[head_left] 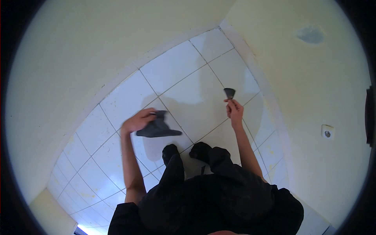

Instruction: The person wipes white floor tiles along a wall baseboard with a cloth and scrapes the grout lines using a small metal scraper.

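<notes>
My left hand [140, 120] is closed on the upper edge of a dark grey cloth [157, 128]. The cloth spreads wider below the fingers, above the tiles and in front of my left foot; it is slightly blurred. Out to the right, my right hand [235, 111] grips a putty knife [230, 93] by its handle. Its dark, flared blade points away from me over the floor. Most of the handle is hidden inside my fingers.
White floor tiles [184, 84] with dark joints lie below. Two cream walls meet at a far corner, with a pale skirting [250, 58] along them. The right wall has a socket [328, 132] and a grey patch [310, 35]. Yellowish stains [90, 194] mark tiles at lower left.
</notes>
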### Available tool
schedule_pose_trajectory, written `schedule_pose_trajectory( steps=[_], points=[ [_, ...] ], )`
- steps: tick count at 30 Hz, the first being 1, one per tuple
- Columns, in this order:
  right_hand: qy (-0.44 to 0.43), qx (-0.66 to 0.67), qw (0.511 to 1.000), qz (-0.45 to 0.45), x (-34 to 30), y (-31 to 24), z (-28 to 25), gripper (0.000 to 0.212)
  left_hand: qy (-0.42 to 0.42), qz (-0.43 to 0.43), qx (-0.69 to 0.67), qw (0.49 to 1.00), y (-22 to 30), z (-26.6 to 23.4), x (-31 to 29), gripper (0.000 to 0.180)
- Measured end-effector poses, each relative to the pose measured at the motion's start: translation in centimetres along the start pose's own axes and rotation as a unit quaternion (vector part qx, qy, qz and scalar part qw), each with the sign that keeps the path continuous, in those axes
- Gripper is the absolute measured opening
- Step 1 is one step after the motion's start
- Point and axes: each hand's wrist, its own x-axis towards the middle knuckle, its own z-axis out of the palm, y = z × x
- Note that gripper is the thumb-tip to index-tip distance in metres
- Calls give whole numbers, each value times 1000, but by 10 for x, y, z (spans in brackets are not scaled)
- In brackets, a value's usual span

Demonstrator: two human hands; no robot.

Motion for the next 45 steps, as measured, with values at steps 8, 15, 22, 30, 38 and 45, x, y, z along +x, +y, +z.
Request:
schedule_pose_trajectory(
  steps=[8, 15, 22, 30, 38, 45],
  points=[
    [187, 68, 979, -52, -12, 21, -54, 23, 73, 84, -16, 994, 98, 185, 125, 49],
    [217, 38, 975, -27, -34, 59, -72, 22, 137, 282, 411, 856, 78, 253, 193, 62],
    [289, -9, 952, -98, -39, 110, -93, 24, 193, 352, 374, 836, 85, 236, 246, 59],
    [285, 55, 954, -71, -27, 111, -104, 29, 329, 186, 376, 846, 83, 175, 273, 60],
    [286, 53, 953, -81, -24, 108, -98, 32, 454, 54, 322, 829, -12, 94, 159, 66],
    [296, 50, 947, -110, -23, 111, -92, 32, 531, 19, 87, 843, -72, 69, 60, 82]
  ],
)
